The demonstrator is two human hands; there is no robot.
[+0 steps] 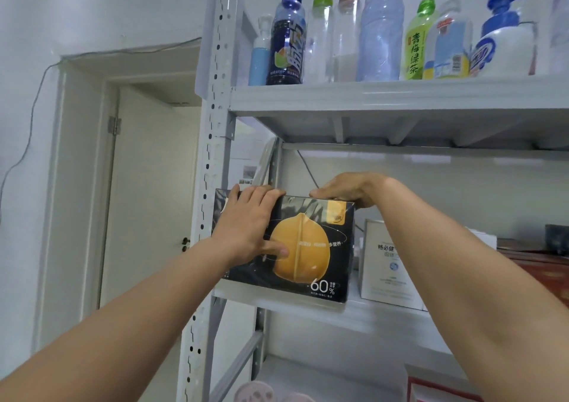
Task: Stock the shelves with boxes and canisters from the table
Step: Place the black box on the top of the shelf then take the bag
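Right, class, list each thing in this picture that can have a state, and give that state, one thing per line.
Black box: upright on the middle shelf, held at its top edge.
Left hand: grips the box's top left corner.
Right hand: grips the box's top right edge.
White box: upright, closed.
Bottles: upright, capped.
Door: looks shut.

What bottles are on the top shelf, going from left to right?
Light blue bottle → dark blue bottle → green-capped clear bottle → brown-capped clear bottle → tall blue-capped bottle → green tea bottle → white pump bottle.
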